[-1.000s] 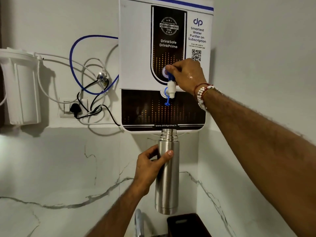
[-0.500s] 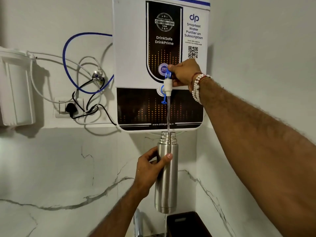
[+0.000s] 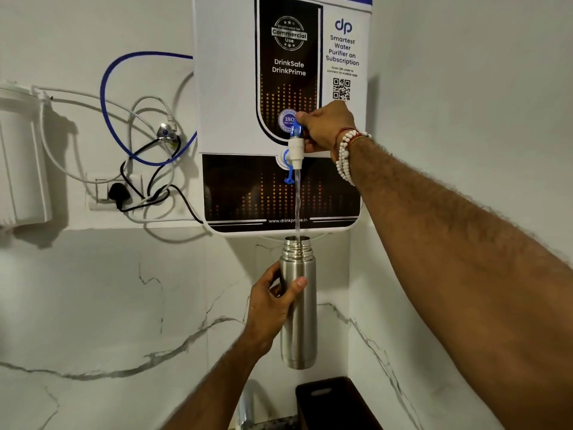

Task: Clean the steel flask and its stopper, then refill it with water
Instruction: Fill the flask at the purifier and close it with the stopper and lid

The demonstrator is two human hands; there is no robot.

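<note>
The steel flask (image 3: 298, 318) is upright and uncapped, held in the air by my left hand (image 3: 273, 302), which wraps its upper body from the left. Its open mouth sits right under the white tap (image 3: 295, 150) of the wall-mounted water purifier (image 3: 229, 103). A thin stream of water (image 3: 297, 206) falls from the tap into the flask's mouth. My right hand (image 3: 325, 125) grips the tap's blue lever (image 3: 297, 127) and holds it up. The stopper is not in view.
A white filter housing (image 3: 21, 156) hangs on the wall at far left. Blue and white tubes and black cables loop to a socket (image 3: 116, 190). Below the flask are a chrome faucet (image 3: 248, 405) and a dark box (image 3: 335, 401). Walls meet in a corner at right.
My right hand has lifted the blue lever and water now runs from the tap into the flask. The left hand keeps the flask under the tap.
</note>
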